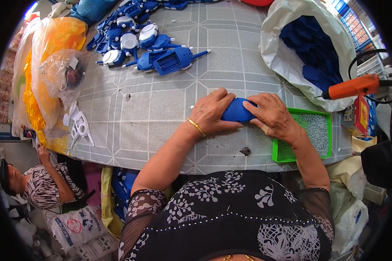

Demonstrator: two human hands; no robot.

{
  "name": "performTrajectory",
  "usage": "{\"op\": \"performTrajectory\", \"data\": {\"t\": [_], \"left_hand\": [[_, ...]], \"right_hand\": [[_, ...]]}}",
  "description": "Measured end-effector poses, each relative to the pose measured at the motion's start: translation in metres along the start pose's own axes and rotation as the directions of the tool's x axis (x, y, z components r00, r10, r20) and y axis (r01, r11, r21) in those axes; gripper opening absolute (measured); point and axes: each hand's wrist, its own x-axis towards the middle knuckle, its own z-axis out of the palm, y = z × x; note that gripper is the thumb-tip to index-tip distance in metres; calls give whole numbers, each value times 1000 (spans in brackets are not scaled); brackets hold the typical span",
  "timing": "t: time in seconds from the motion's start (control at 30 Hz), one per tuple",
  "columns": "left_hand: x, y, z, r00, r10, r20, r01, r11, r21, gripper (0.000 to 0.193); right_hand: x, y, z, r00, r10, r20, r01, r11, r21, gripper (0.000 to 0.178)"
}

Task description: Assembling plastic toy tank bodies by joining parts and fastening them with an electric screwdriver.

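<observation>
Both my hands hold a blue plastic casing (238,110) just above the grey table, near its middle. My left hand (211,111) is closed around the casing's left side, a small white tip showing beyond the fingers. My right hand (274,115) grips the right end, its thumb on top. Much of the casing is covered by my fingers. Under my right forearm sits a green tray (276,150) of small silvery screws (314,130). To the right hangs an orange electric screwdriver (353,86), pointing left. A small dark pointed piece (245,151) rests near the front edge.
Several blue plastic units (167,59), some with white round parts, are piled at the far left. A white sack (270,48) at the far right holds blue parts. Plastic bags of yellow pieces (34,100) and white plastic parts (80,126) lie left. Another person (50,187) is at lower left.
</observation>
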Motion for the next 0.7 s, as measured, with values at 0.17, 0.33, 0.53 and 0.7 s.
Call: {"op": "performTrajectory", "data": {"t": [0.17,0.33,0.53,0.7], "left_hand": [[7,10,1,999,-5,37,3,999,50,76],[1,23,7,998,-35,-44,39,995,89,66],[4,31,5,994,-103,36,101,992,74,68],[8,28,6,997,-76,19,74,994,84,67]], "right_hand": [[-3,2,4,1000,29,-9,-29,999,28,64],[-2,9,-7,981,142,-133,-105,962,250,59],[-41,77,-69,776,480,-409,-531,847,-13,39],[-55,39,-110,654,721,-231,-485,633,603,27]]}}
